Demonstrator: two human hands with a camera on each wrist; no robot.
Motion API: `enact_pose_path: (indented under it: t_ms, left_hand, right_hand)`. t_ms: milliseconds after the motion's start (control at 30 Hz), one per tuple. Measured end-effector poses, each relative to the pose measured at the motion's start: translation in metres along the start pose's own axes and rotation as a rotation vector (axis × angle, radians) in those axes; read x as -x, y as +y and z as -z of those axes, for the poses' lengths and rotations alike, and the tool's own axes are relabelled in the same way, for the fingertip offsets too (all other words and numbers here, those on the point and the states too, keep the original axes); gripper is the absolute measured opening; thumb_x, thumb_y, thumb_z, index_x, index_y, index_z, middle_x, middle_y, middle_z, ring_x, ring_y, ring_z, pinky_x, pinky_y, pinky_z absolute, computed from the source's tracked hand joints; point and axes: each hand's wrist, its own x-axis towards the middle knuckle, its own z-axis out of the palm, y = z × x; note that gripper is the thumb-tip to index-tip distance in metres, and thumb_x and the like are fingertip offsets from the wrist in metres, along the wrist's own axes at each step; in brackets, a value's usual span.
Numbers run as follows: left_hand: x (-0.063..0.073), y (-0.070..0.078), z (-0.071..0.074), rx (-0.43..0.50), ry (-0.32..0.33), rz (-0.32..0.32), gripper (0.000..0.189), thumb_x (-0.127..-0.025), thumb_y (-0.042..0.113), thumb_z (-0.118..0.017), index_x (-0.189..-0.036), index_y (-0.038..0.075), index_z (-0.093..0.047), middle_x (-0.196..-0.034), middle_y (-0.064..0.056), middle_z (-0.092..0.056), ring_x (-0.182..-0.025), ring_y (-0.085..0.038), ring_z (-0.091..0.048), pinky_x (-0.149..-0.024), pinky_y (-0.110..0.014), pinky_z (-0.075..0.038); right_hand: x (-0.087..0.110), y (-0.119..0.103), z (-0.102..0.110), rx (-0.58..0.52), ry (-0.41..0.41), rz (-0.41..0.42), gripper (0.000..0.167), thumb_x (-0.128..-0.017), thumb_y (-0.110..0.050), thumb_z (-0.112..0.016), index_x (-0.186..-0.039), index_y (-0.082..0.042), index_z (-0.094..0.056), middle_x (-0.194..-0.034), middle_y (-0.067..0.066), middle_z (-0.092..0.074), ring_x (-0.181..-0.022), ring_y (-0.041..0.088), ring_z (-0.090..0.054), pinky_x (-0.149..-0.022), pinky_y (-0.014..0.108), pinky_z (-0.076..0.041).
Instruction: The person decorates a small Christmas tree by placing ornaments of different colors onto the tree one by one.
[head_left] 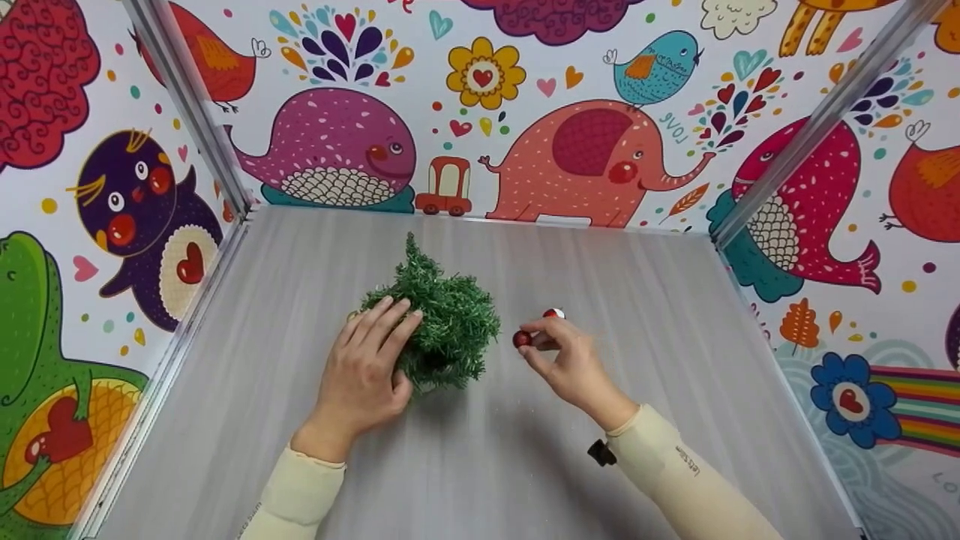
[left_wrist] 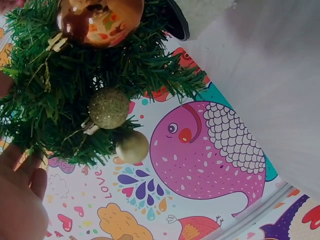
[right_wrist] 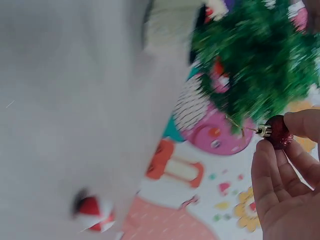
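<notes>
A small green Christmas tree (head_left: pixel 450 319) stands on the table. My left hand (head_left: pixel 367 367) rests on its left side with fingers laid along the branches. Gold ornaments hang on the tree in the left wrist view: a large shiny ball (left_wrist: pixel 102 20), a glittery ball (left_wrist: pixel 109 108) and a smooth paler ball (left_wrist: pixel 132 147). To the right of the tree, my right hand (head_left: pixel 566 360) pinches a dark red glittery ball ornament (right_wrist: pixel 278 132) between thumb and fingers. Its gold cap (right_wrist: pixel 264 131) and thin string point toward the tree.
A red and white ball (head_left: pixel 554 313) lies on the grey table (head_left: pixel 645 285) just beyond my right hand. Walls with printed cartoon animals (head_left: pixel 577 165) enclose the table at the back and sides, and metal posts (head_left: pixel 195 112) stand at the back corners.
</notes>
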Motion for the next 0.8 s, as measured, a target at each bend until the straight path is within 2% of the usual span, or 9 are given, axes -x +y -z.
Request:
enact_pose_path:
  t_ms: [167,300,567,800]
  left_hand:
    - [-0.001,0.001,-0.001,0.005,-0.002,0.005,0.079,-0.065,0.005,-0.055,-0.144,0.01,-0.05,-0.146,-0.013,-0.049,-0.138,-0.035,-0.04,-0.11,-0.052,-0.03]
    - [-0.001,0.001,-0.001,0.011,0.008,0.006,0.079,-0.065,0.006,-0.055,-0.143,0.01,-0.05,-0.145,-0.013,-0.05,-0.137,-0.036,-0.041,-0.11,-0.053,-0.031]
    - [-0.002,0.001,-0.003,-0.006,0.039,-0.001,0.077,-0.065,0.008,-0.051,-0.142,0.011,-0.052,-0.144,-0.013,-0.051,-0.136,-0.035,-0.042,-0.108,-0.053,-0.033]
    - [-0.004,0.002,-0.002,-0.009,0.045,-0.012,0.076,-0.065,0.009,-0.052,-0.141,0.01,-0.054,-0.143,-0.014,-0.052,-0.136,-0.035,-0.042,-0.108,-0.051,-0.032]
  right_hand:
    - [-0.008,-0.023,-0.008,-0.105,-0.012,0.048,0.03,-0.088,-0.005,-0.074,-0.118,-0.007,-0.067,-0.105,0.001,-0.065,-0.087,0.016,-0.068,-0.075,0.031,-0.058]
    - [-0.014,-0.037,-0.013,-0.122,-0.015,0.084,0.03,-0.088,-0.002,-0.074,-0.116,-0.004,-0.068,-0.105,0.002,-0.066,-0.087,0.019,-0.067,-0.073,0.033,-0.059]
    - [-0.026,-0.081,-0.013,-0.206,-0.016,0.128,0.031,-0.082,0.014,-0.072,-0.111,0.008,-0.066,-0.099,0.018,-0.066,-0.084,0.03,-0.068,-0.071,0.04,-0.059]
    - [-0.031,-0.095,-0.015,-0.274,-0.062,0.117,0.026,-0.085,0.013,-0.068,-0.111,0.01,-0.065,-0.101,0.02,-0.064,-0.087,0.031,-0.068,-0.075,0.036,-0.059]
